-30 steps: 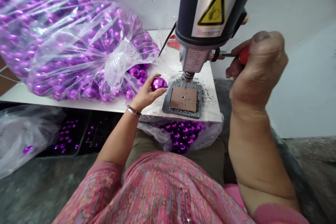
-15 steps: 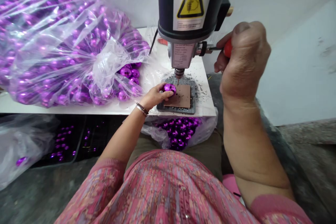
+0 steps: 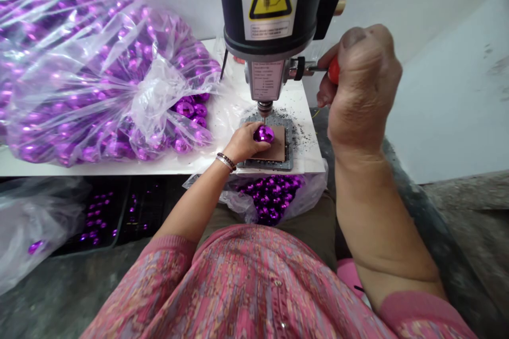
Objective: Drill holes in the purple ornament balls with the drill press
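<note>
My left hand (image 3: 247,143) is closed on a shiny purple mirrored ball (image 3: 264,134), gripping it between thumb and fingers over a brown square board (image 3: 276,145). The board lies on the grey base (image 3: 289,156) of a drill press (image 3: 270,10). Directly above the ball is the drill chuck (image 3: 264,108), its thin bit pointing down at the ball's top; I cannot tell whether they touch. My right hand (image 3: 363,85) is wrapped round the red knob (image 3: 333,71) of the press's feed lever (image 3: 316,69).
A large clear plastic bag (image 3: 87,74) of purple balls fills the left of the white table (image 3: 79,168). Dark shavings (image 3: 300,137) are scattered around the base. In my lap an open bag (image 3: 274,198) holds more purple balls. Dark crates (image 3: 103,212) with purple balls stand below at left.
My left hand has shifted the purple ball rightward, from beside the bit to beneath it. My right hand remains on the lever knob. The whole view has shifted slightly.
</note>
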The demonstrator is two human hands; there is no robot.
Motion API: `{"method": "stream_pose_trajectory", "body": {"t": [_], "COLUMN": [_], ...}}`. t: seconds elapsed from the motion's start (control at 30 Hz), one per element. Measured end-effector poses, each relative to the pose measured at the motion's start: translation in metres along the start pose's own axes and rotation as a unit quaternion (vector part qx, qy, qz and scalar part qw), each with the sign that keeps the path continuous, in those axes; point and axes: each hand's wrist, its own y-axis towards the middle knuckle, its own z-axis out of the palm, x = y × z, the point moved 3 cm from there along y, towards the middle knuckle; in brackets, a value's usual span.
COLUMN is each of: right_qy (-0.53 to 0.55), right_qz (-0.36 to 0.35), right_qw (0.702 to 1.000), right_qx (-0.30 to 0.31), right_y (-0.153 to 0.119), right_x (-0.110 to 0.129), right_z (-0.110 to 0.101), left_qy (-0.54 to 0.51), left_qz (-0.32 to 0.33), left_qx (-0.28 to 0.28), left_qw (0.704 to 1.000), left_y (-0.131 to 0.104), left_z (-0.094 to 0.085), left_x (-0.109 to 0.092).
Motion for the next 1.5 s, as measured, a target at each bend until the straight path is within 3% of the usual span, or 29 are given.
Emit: {"method": "stream_pose_trajectory", "body": {"t": [0.27, 0.5, 0.8, 1.1, 1.23, 1.4, 1.5], "right_qy": [-0.017, -0.093, -0.148, -0.132, -0.108, -0.101, -0.124], "right_qz": [0.011, 0.010, -0.053, -0.128, -0.184, -0.258, -0.271], "right_qw": [1.000, 0.995, 0.986, 0.980, 0.976, 0.961, 0.955], "right_qx": [0.018, 0.042, -0.054, -0.077, -0.051, -0.013, 0.003], "right_y": [-0.007, -0.025, -0.040, -0.054, -0.063, -0.075, -0.075], "right_x": [-0.002, -0.010, -0.018, -0.050, -0.073, -0.118, -0.126], "right_z": [-0.005, -0.012, -0.006, -0.007, -0.008, -0.011, -0.013], "left_qy": [-0.079, -0.119, -0.116, -0.100, -0.095, -0.079, -0.080], "left_qz": [-0.007, 0.001, -0.003, 0.001, 0.006, 0.007, 0.007], "left_qx": [0.023, 0.020, 0.021, 0.018, 0.009, 0.007, 0.005], "left_qw": [0.997, 0.993, 0.993, 0.995, 0.995, 0.997, 0.997], "left_y": [0.001, 0.000, -0.002, -0.002, -0.003, -0.004, -0.005], "left_z": [0.007, 0.013, 0.012, 0.016, 0.016, 0.015, 0.016], "left_x": [0.005, 0.012, 0.011, 0.014, 0.013, 0.012, 0.013]}}
